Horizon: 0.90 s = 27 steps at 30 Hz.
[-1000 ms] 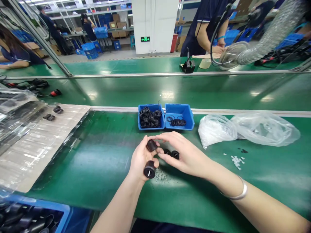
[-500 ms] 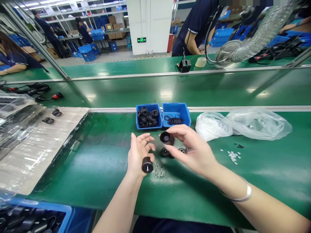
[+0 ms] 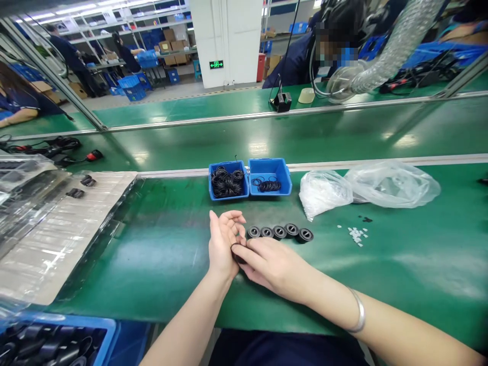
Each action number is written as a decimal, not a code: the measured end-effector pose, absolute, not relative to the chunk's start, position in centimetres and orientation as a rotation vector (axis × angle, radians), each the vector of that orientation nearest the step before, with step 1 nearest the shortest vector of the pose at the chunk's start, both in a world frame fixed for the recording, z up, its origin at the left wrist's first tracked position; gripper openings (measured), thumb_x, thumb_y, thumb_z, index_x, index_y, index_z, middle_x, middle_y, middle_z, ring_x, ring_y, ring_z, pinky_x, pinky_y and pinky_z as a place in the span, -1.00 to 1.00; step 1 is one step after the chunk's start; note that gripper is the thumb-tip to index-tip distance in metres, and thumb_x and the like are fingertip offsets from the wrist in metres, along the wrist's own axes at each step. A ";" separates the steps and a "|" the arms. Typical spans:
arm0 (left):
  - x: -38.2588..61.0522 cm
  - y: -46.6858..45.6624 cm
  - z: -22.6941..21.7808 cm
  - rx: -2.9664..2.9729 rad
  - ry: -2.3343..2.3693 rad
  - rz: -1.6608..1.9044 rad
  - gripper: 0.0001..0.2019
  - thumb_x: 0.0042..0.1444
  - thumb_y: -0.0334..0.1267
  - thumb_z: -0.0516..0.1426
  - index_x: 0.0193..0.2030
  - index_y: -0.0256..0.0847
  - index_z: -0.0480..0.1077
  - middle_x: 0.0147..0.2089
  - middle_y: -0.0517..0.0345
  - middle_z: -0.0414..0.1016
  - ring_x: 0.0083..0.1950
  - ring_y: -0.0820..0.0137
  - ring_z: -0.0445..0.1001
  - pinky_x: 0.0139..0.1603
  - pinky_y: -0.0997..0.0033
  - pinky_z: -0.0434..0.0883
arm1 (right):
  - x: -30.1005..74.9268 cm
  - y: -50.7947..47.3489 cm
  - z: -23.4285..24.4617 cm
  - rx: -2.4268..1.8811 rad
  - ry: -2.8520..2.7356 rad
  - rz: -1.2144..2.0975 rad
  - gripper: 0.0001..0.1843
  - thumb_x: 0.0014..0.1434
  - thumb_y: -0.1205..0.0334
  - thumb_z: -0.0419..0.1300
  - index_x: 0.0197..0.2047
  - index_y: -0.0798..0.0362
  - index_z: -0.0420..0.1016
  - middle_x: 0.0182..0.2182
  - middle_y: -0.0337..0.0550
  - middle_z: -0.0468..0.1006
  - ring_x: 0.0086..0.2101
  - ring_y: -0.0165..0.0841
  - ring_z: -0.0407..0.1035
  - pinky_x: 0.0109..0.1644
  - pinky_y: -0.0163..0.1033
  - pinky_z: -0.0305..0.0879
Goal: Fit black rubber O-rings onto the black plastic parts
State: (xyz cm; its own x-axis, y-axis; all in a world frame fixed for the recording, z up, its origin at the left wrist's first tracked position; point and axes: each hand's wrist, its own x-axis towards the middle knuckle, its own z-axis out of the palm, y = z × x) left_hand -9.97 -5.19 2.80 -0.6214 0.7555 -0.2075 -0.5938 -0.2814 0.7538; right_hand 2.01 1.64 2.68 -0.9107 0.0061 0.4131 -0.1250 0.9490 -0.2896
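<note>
My left hand (image 3: 223, 239) is held palm up over the green table, fingers half curled, with a black cylindrical part (image 3: 236, 252) resting at its lower edge. My right hand (image 3: 267, 264) lies across it, and its fingertips pinch that same black part. Just beyond the hands a row of several black round parts (image 3: 280, 233) stands on the table, open ends up. Behind them are two small blue bins: the left bin (image 3: 227, 181) holds a heap of black rubber rings, the right bin (image 3: 270, 176) a few rings.
Two clear plastic bags (image 3: 366, 185) lie to the right, with small white bits (image 3: 356, 234) scattered near them. Clear plastic trays (image 3: 57, 223) cover the left. A blue crate (image 3: 57, 343) of black parts sits at bottom left. A person works across the far belt.
My right hand set its black part down in the row, then came back and down onto my left palm. It now pinches the part that my left hand was holding.
</note>
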 end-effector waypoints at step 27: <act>-9.4 -5.1 1.3 1.846 2.099 1.186 -0.73 0.17 -0.26 0.13 0.02 -0.10 0.38 0.05 -0.04 0.43 0.11 0.11 0.38 0.12 0.11 0.24 | 12.4 8.1 -0.7 -0.208 -2.787 0.087 -0.62 0.33 0.11 0.09 0.13 0.11 0.39 -0.16 0.10 0.46 -0.21 -0.18 0.42 -0.15 -0.07 0.45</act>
